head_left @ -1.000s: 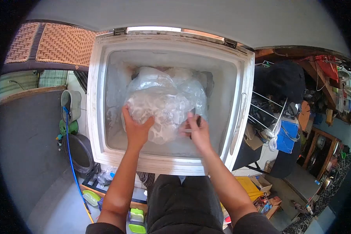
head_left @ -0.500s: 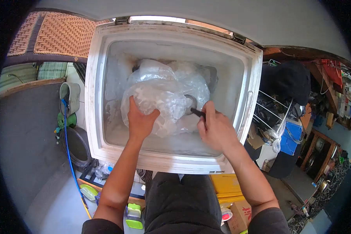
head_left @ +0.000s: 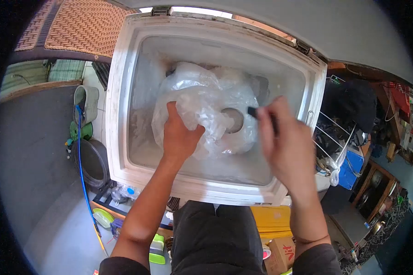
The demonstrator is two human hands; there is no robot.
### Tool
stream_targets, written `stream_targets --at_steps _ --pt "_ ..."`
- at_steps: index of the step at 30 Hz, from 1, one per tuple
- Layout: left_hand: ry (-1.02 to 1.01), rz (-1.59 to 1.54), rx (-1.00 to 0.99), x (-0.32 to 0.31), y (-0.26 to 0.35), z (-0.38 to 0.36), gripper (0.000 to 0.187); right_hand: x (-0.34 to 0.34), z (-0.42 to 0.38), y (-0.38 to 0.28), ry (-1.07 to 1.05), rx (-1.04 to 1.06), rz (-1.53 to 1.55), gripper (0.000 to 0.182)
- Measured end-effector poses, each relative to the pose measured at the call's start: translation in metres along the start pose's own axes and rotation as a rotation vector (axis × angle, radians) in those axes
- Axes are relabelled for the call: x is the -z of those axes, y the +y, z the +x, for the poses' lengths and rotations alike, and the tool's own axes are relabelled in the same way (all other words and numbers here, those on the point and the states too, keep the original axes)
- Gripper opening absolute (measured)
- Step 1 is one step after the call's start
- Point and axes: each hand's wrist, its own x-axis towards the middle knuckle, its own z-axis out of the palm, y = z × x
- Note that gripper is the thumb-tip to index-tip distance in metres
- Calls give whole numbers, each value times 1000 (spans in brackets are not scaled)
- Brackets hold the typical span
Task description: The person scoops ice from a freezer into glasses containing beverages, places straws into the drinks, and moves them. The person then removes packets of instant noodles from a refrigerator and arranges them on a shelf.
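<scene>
Inside an open white chest freezer [head_left: 119,114] lies a large clear plastic bag [head_left: 192,78] with whitish contents. My left hand [head_left: 181,137] presses on the bag's left part, thumb and forefinger apart and the other fingers partly hidden against the plastic. Right of it, my right hand [head_left: 287,137] is raised and blurred, its fingers wrapped round a black handle [head_left: 274,121]. A round greyish disc-like shape [head_left: 234,120] shows at the bag between my hands; whether it joins the handle cannot be made out.
The raised freezer lid [head_left: 243,13] spans the top. At the right stand a white wire rack [head_left: 330,133] and a blue box [head_left: 352,169]. A blue hose [head_left: 81,169] hangs at the left. Below are a yellow object [head_left: 273,220] and a cardboard box [head_left: 280,254].
My right hand has lifted up and to the right with the black handle, away from the bag. The view has shifted a little; my left hand stays on the bag.
</scene>
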Motion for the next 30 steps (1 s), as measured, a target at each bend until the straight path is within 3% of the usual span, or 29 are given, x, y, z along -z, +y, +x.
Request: stream_targets --at_steps 1,2,4,7,9,11,12,14,15,17,19,20,22,23,25,26,28,29,30 --pt "15 24 -24 2 2 0 72 13 2 -6 47 -16 58 13" --pt "38 42 -49 3 5 0 71 -22 -3 4 48 -7 54 13" --pt "25 112 -19 6 18 2 72 -121 -20 34 -268 155 -280 11" --pt "9 204 9 14 9 13 73 -101 -20 30 -167 49 -98 11" --pt "-7 207 73 12 -2 2 73 -53 -17 19 -124 15 -1 12" --pt "-14 79 65 17 3 6 72 -20 -4 -10 -32 -94 171 14" --pt "-6 73 67 17 5 7 72 -54 -7 1 -35 -86 167 14" --pt "-15 116 -54 17 11 4 72 -144 -25 42 -247 102 -120 13" --pt "-6 117 -71 19 10 10 72 -134 -25 36 -186 67 -32 12" --pt "-4 209 95 14 0 7 72 -82 -9 14 -130 -3 35 13" --pt "-12 173 71 17 -1 6 73 -22 2 -18 16 -93 256 14" --pt "0 128 36 19 1 7 73 -59 -2 -2 13 -89 259 14" --pt "-2 228 41 13 11 0 73 -154 -24 45 -224 113 -135 17" --pt "11 335 15 13 16 8 73 -143 -22 38 -204 111 -139 17" --pt "35 247 28 21 12 20 72 -101 -17 17 -87 -64 21 16" --pt "18 169 64 23 7 15 71 -80 -18 6 -108 -74 29 16" --pt "-6 178 49 25 10 18 70 -48 -13 -10 104 -27 189 17" --pt "-11 172 30 25 14 17 69 -61 -20 0 100 -21 188 17" --pt "-20 166 30 23 18 10 69 -92 -36 21 -38 -49 108 15"
